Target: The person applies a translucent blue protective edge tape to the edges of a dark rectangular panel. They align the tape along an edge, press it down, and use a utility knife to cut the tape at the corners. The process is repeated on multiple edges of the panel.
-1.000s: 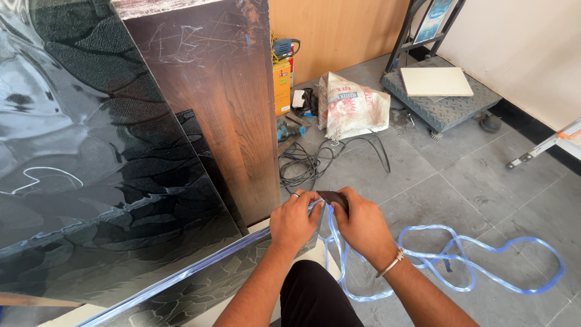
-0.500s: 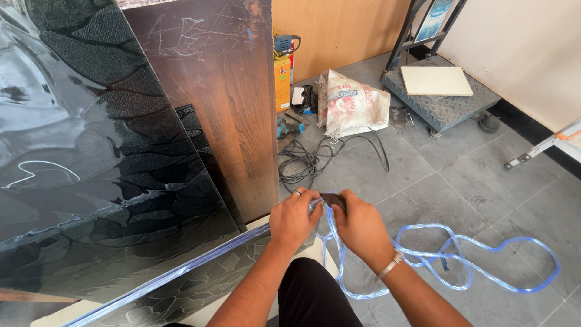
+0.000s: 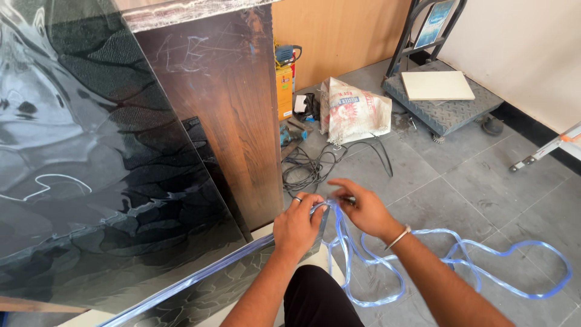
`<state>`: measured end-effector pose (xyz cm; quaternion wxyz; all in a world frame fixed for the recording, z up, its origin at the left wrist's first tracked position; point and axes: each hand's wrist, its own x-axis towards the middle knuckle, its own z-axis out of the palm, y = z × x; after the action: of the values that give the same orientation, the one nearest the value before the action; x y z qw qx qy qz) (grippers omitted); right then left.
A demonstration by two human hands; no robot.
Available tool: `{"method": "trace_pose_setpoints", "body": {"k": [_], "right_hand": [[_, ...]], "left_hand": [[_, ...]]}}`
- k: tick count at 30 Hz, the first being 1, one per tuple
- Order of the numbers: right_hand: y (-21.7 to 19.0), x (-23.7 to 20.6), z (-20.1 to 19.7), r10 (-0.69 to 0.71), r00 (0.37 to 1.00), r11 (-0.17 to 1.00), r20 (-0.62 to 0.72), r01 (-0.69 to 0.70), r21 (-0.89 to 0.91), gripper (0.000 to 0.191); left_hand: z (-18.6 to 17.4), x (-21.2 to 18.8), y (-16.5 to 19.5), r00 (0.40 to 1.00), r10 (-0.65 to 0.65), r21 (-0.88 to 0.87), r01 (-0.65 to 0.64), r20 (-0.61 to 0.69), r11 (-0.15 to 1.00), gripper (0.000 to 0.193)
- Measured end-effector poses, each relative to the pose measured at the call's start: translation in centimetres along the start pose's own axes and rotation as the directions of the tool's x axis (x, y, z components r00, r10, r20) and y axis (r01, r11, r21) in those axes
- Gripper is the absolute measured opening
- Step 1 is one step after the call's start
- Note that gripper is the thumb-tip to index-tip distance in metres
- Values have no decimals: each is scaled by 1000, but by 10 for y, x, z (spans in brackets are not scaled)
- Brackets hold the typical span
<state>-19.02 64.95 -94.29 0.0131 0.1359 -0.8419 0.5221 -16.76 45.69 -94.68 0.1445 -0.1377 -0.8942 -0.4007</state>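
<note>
My left hand (image 3: 298,225) and right hand (image 3: 363,209) both pinch the blue strip (image 3: 387,266); 1 white sack (image 3: 354,112) sits beyond, beside a yellow box (image 3: 284,91).

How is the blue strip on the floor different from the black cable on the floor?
The blue strip is pale, see-through and flat like a ribbon; the black cable is dark and round. The blue strip sprawls in wide loose loops, while the black cable lies bunched in a tighter tangle. Both hands, left hand and right hand, hold the blue strip; nobody touches the black cable. Both lie on the grey tile floor.
</note>
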Motion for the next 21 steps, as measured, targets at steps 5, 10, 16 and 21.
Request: {"method": "trace_pose_setpoints", "body": {"k": [5,10,16,21], "right_hand": [[-3,9,-20,-6,981,992,196,30,-122,46],[-21,3,-22,-341,918,676,202,389,-626,59],[-14,-4,-15,-428,897,622,108,379,-685,58],[2,-10,-5,-478,878,695,-28,359,-623,49]], "left_hand": [[0,2,0,998,-49,19,48,43,999,18],[2,2,3,1000,-3,76,1,24,997,26],[8,3,3,977,-77,310,12,200,951,51],[8,5,-2,947,-87,417,-54,310,907,57]]}}
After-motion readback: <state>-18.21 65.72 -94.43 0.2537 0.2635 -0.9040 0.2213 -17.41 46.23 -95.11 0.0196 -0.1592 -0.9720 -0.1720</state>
